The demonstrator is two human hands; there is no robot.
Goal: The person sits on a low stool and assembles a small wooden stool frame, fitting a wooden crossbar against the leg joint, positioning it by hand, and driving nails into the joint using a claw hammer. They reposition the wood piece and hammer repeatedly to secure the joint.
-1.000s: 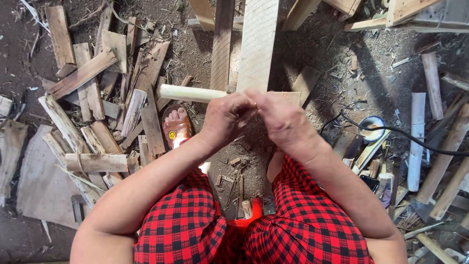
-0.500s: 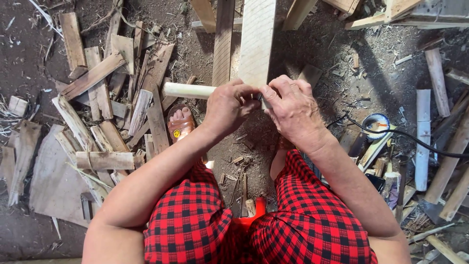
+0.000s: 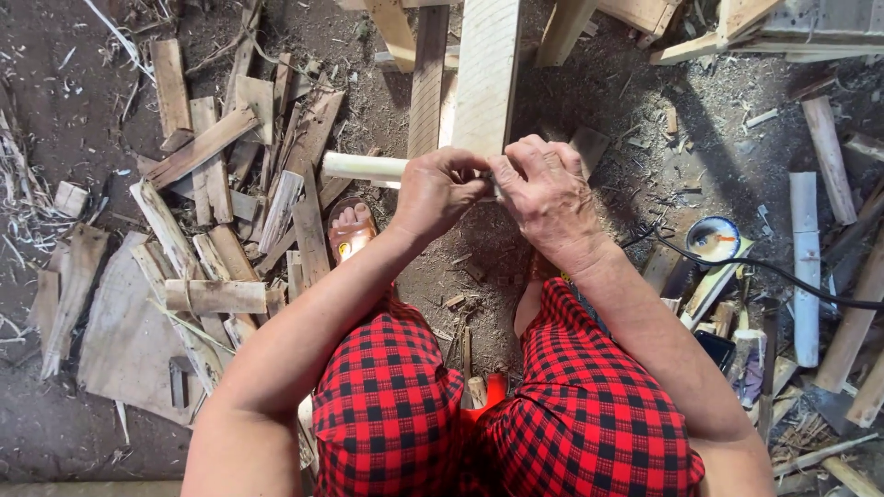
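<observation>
A pale round wooden stick (image 3: 361, 167) lies crosswise at the near end of a light wooden plank (image 3: 486, 74). My left hand (image 3: 440, 190) is closed around the stick's right part, its free end pointing left. My right hand (image 3: 545, 198) sits right beside it, fingers curled over the same spot at the plank's end. What lies under the right fingers is hidden. My legs in red-and-black checked trousers (image 3: 387, 405) fill the lower view, and my left foot in a sandal (image 3: 350, 230) rests on the dirt.
Many wood offcuts and slats (image 3: 216, 221) are heaped on the dirt to the left. A black cable (image 3: 764, 269) runs to the right past a small round tin (image 3: 713, 237). More boards (image 3: 808, 267) lie at the right. A darker plank (image 3: 427, 83) lies beside the light one.
Both hands and the stick sit slightly higher in the frame than before, closer to the plank's end. The view has shifted a little; the grip looks unchanged.
</observation>
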